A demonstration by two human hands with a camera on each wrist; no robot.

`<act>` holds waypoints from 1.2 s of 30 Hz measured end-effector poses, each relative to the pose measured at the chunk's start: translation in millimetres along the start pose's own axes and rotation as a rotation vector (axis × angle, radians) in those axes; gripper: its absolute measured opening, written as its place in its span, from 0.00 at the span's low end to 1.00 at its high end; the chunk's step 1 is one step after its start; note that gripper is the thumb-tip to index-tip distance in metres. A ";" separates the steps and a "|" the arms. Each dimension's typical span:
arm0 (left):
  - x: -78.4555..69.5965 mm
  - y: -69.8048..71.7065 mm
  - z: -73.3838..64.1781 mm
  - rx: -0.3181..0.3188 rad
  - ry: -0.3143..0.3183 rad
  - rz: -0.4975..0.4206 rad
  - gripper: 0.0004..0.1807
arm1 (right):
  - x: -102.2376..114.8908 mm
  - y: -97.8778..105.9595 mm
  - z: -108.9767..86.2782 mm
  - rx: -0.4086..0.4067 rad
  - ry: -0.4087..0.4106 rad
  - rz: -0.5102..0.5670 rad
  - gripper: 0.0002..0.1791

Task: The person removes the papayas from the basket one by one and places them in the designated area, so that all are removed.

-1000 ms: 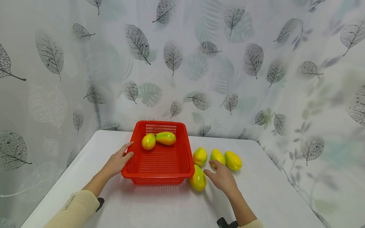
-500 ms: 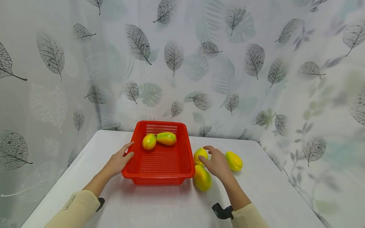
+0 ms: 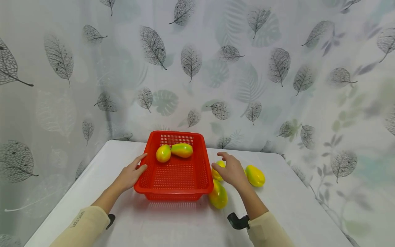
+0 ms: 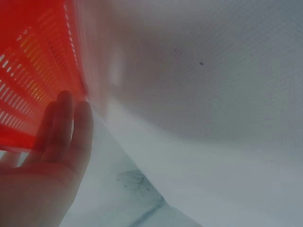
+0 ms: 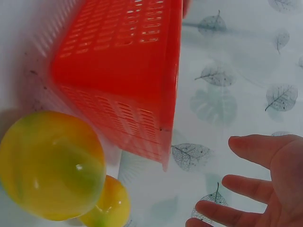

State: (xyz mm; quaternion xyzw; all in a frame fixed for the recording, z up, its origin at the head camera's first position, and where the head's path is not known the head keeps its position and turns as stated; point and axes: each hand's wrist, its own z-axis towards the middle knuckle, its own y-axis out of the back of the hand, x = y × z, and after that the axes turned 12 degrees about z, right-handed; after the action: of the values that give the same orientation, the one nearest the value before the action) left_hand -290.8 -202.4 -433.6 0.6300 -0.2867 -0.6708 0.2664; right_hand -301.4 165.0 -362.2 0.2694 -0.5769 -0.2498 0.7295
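Observation:
A red plastic basket (image 3: 172, 175) stands on the white table with two yellow-green mangoes inside, a rounder-looking mango (image 3: 163, 153) and a long mango (image 3: 182, 150). My left hand (image 3: 129, 175) rests at its left side, straight fingers (image 4: 61, 123) along the outer wall and thumb at the rim. My right hand (image 3: 231, 171) hovers right of the basket, fingers spread and nothing in it. Below it lies a near mango (image 3: 218, 194) close against the basket. Another mango (image 3: 218, 170) lies behind its thumb, and a right-hand mango (image 3: 255, 176) farther over. The hand mostly hides one more.
The white table (image 3: 172, 226) carries everything. A leaf-printed curtain (image 3: 197, 85) hangs behind it and on both sides. Each wrist wears a dark strap mount, seen at the right wrist mount (image 3: 237, 221).
My right hand has moved left and away from me, toward the basket's right side. The near mango shifted slightly right, then back a little. My left hand keeps its place at the basket.

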 end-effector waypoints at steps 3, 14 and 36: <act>-0.4 0.2 -0.3 0.002 0.003 0.001 0.31 | 4.6 -0.3 1.9 0.001 -0.004 0.017 0.30; -0.5 -1.0 -0.8 0.002 0.011 -0.011 0.32 | 15.3 -3.2 10.6 -0.005 -0.001 0.015 0.30; 0.0 -1.1 0.5 -0.001 0.031 -0.015 0.31 | 28.6 -9.7 27.6 -0.013 0.069 0.013 0.29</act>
State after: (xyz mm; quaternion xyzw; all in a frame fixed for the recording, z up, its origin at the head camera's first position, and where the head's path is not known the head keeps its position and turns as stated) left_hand -291.3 -201.6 -434.3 0.6422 -0.2775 -0.6632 0.2660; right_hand -322.9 135.7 -343.3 0.2691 -0.5514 -0.2392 0.7525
